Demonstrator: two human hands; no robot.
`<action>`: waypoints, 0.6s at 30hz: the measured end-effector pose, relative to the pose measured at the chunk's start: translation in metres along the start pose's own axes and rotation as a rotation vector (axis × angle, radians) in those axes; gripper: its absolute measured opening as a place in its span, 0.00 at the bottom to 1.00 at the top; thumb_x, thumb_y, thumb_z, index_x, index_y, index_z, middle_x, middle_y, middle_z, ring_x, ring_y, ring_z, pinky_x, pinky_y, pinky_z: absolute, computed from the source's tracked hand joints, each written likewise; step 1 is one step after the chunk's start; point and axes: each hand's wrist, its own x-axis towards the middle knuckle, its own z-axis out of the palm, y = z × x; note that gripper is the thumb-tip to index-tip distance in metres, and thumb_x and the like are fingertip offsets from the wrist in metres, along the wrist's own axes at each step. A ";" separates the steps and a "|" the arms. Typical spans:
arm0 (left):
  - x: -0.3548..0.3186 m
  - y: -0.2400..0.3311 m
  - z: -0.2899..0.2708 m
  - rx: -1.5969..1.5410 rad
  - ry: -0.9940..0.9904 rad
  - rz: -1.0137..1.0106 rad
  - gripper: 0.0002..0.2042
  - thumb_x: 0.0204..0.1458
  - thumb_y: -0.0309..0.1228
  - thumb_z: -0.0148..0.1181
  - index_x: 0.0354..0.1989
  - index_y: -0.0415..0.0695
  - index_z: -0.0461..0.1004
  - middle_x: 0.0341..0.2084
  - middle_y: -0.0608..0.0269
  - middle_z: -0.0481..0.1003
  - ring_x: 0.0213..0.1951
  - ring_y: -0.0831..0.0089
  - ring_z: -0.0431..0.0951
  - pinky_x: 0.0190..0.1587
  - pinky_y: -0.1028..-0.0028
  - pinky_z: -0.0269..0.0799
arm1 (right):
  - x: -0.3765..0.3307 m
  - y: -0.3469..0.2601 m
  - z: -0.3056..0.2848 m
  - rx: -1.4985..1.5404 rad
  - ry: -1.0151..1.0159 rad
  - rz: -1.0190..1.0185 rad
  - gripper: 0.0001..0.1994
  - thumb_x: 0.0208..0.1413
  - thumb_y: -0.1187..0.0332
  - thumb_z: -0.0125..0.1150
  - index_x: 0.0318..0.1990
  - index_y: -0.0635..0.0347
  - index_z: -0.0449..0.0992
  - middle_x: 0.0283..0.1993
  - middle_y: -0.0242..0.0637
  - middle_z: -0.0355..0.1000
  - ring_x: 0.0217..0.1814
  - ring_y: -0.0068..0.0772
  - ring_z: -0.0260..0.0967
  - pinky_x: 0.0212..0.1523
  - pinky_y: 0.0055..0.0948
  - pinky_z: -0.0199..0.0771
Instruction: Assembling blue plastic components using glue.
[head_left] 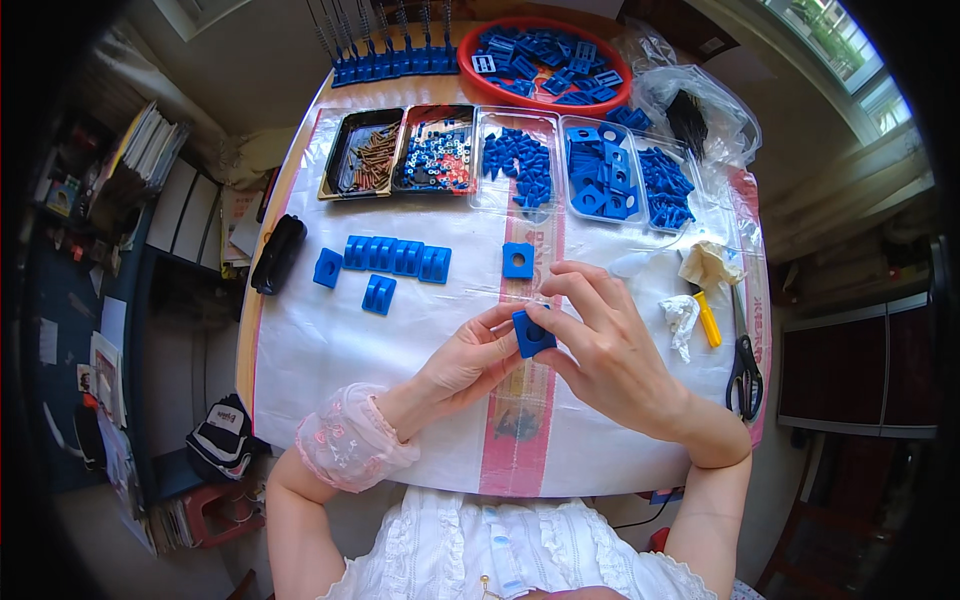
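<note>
Between my two hands, over the middle of the table, is a blue plastic block with a round hole (534, 336). My left hand (470, 352) pinches its left side between thumb and fingers. My right hand (610, 345) grips its upper right edge with thumb and index finger, the other fingers curled above. Just beyond my hands lies a similar blue piece with a hole (517, 261). To the left stands a row of blue ridged blocks (395, 257), with one loose ridged block (379, 295) in front and a blue square piece (327, 268) at its left end.
Along the back stand trays of screws (372, 155), small nuts (440, 150) and blue parts (516, 165). Behind them is a red basin (470, 75) of blue pieces. Black scissors (744, 378), a yellow-handled tool (709, 320) and crumpled tissue (681, 325) lie right; a black case (279, 254) lies left.
</note>
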 end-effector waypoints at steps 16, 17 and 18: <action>0.002 -0.002 -0.003 0.002 0.057 -0.008 0.18 0.58 0.26 0.59 0.57 0.44 0.67 0.51 0.62 0.72 0.54 0.74 0.74 0.61 0.74 0.71 | -0.001 0.001 0.005 -0.047 0.004 0.032 0.21 0.39 0.73 0.70 0.45 0.61 0.74 0.50 0.44 0.67 0.61 0.45 0.61 0.55 0.39 0.63; 0.002 -0.002 -0.004 0.007 0.065 -0.012 0.19 0.58 0.26 0.59 0.58 0.45 0.66 0.51 0.62 0.72 0.54 0.74 0.73 0.61 0.74 0.71 | -0.001 0.001 0.005 -0.050 0.005 0.033 0.21 0.39 0.73 0.70 0.45 0.61 0.74 0.50 0.44 0.67 0.61 0.45 0.61 0.55 0.39 0.63; 0.003 -0.003 -0.004 0.010 0.062 -0.010 0.19 0.58 0.26 0.59 0.58 0.45 0.66 0.51 0.62 0.72 0.54 0.74 0.73 0.61 0.74 0.71 | -0.001 0.001 0.005 -0.053 0.004 0.034 0.22 0.39 0.73 0.70 0.45 0.61 0.74 0.50 0.44 0.67 0.61 0.45 0.61 0.55 0.39 0.63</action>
